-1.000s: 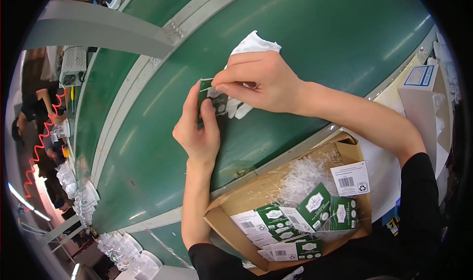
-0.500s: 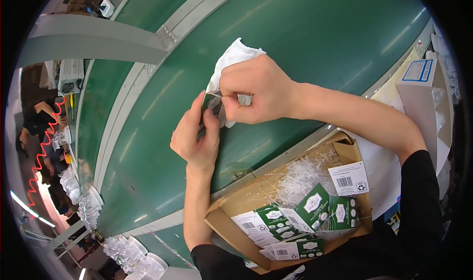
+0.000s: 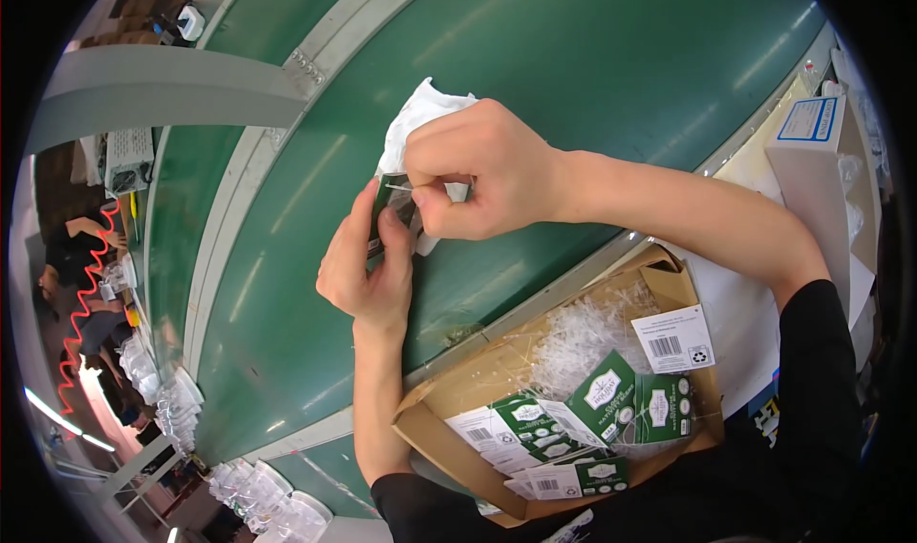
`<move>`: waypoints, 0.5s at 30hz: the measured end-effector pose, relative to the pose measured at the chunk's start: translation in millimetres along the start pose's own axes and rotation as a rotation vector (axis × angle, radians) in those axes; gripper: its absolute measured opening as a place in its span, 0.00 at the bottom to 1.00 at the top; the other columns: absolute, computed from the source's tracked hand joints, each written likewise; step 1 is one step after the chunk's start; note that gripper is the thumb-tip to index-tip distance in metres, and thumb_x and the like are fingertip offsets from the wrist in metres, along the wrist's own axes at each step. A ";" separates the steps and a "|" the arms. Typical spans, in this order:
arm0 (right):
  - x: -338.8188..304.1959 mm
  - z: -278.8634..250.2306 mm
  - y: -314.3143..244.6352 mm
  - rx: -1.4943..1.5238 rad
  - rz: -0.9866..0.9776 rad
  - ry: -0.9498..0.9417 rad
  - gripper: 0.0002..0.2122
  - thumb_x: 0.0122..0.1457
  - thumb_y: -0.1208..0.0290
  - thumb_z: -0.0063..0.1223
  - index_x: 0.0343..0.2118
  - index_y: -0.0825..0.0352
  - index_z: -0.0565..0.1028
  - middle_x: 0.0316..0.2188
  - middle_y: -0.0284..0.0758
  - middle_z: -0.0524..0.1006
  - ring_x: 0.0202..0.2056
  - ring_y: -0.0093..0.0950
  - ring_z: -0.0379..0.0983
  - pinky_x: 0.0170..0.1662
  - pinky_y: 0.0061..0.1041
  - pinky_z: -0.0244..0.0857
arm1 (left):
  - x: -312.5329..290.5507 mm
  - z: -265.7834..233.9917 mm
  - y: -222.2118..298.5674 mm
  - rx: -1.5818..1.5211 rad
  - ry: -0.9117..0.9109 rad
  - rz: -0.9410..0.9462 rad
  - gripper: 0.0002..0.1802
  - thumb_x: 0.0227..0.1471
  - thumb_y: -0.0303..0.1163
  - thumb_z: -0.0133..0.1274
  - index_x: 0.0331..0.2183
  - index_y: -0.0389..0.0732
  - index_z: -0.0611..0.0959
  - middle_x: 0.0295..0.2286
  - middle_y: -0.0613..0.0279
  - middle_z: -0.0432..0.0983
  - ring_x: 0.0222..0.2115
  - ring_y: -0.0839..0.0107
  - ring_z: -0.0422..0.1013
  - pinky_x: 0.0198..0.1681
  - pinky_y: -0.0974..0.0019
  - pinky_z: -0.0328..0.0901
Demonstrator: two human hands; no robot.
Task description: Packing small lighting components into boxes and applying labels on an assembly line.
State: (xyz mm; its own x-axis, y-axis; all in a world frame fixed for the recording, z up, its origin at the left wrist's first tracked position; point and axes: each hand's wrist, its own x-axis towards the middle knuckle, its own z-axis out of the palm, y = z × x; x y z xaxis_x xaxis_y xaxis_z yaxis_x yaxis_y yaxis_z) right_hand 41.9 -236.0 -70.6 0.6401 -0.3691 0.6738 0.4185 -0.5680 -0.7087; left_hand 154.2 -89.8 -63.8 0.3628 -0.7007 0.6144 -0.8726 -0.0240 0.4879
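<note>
Between the fingers and thumb of my left hand (image 3: 358, 271) is a small dark green card (image 3: 380, 204), held on edge over the green belt. My right hand (image 3: 487, 175) is closed in a pinch right beside it. From that pinch a thin whitish plastic strip (image 3: 397, 187) reaches across the top of the card; whether it passes through the card I cannot tell. Behind both hands a crumpled white cloth (image 3: 413, 118) shows, partly covered by my right hand.
An open cardboard box (image 3: 430, 419) close to my body holds green-and-white printed cards (image 3: 604, 400) and a heap of clear plastic fasteners (image 3: 583, 342). A white carton (image 3: 807, 161) stands at right. Clear plastic packs (image 3: 258, 490) lie lower left. A grey metal beam (image 3: 181, 89) crosses upper left.
Both hands, the card and the white cloth appear slightly further left in the picture, as does much of the scene. The whitish strip at the card's top now shows more plainly.
</note>
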 end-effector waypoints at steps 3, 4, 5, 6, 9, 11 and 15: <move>-0.3 3.4 -1.1 0.007 0.002 -0.018 0.05 0.38 0.80 0.49 0.15 0.65 0.65 0.12 0.29 0.64 0.13 0.23 0.58 0.16 0.22 0.52 | -0.3 0.2 -1.9 -0.004 0.032 0.041 0.16 0.43 0.17 0.57 0.38 0.34 0.82 0.23 0.57 0.78 0.20 0.74 0.73 0.24 0.74 0.66; -0.2 5.1 -1.7 0.011 0.018 -0.035 0.05 0.38 0.80 0.49 0.15 0.65 0.66 0.12 0.29 0.64 0.13 0.23 0.58 0.16 0.22 0.52 | -1.0 -0.9 -2.0 -0.004 0.033 0.041 0.16 0.43 0.17 0.57 0.38 0.34 0.82 0.23 0.57 0.78 0.20 0.74 0.73 0.24 0.74 0.66; -0.6 4.3 -1.2 0.015 0.017 -0.029 0.05 0.38 0.80 0.49 0.15 0.65 0.66 0.12 0.29 0.64 0.13 0.23 0.58 0.16 0.22 0.52 | -0.4 -0.4 -1.1 -0.007 0.024 0.036 0.16 0.43 0.17 0.57 0.38 0.34 0.82 0.23 0.57 0.78 0.20 0.74 0.73 0.24 0.74 0.66; -1.1 3.1 -1.0 -0.017 0.019 -0.011 0.05 0.38 0.79 0.49 0.14 0.65 0.65 0.11 0.29 0.64 0.13 0.23 0.58 0.16 0.22 0.52 | 0.2 -0.2 -0.3 -0.010 0.015 0.030 0.16 0.43 0.16 0.57 0.38 0.34 0.82 0.23 0.57 0.78 0.19 0.74 0.72 0.24 0.74 0.66; -2.1 1.3 -0.5 -0.062 0.035 -0.005 0.05 0.38 0.79 0.49 0.14 0.65 0.65 0.11 0.29 0.64 0.12 0.23 0.58 0.16 0.22 0.53 | 2.0 1.3 -0.2 -0.012 0.013 0.074 0.16 0.43 0.16 0.57 0.38 0.34 0.82 0.22 0.56 0.78 0.19 0.73 0.73 0.24 0.74 0.66; -1.9 2.1 -0.7 -0.078 0.048 -0.017 0.06 0.38 0.79 0.49 0.14 0.64 0.65 0.11 0.29 0.64 0.12 0.24 0.58 0.16 0.22 0.53 | 1.1 -0.2 -0.3 -0.011 0.007 0.069 0.16 0.43 0.16 0.56 0.38 0.34 0.82 0.22 0.56 0.78 0.19 0.73 0.73 0.24 0.74 0.66; -0.3 3.4 -1.6 -0.071 0.018 -0.013 0.06 0.38 0.79 0.49 0.13 0.65 0.64 0.11 0.30 0.64 0.12 0.25 0.59 0.16 0.23 0.53 | 3.1 -1.2 -1.4 0.001 0.024 0.112 0.16 0.42 0.15 0.56 0.38 0.33 0.82 0.22 0.56 0.78 0.19 0.72 0.73 0.24 0.73 0.66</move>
State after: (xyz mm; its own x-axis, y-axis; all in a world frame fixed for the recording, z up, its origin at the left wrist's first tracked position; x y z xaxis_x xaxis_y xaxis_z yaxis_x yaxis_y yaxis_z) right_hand 43.2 -232.5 -70.4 0.6559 -0.3701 0.6579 0.3606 -0.6121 -0.7038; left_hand 156.9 -91.0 -61.8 0.2704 -0.6819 0.6797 -0.9084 0.0531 0.4147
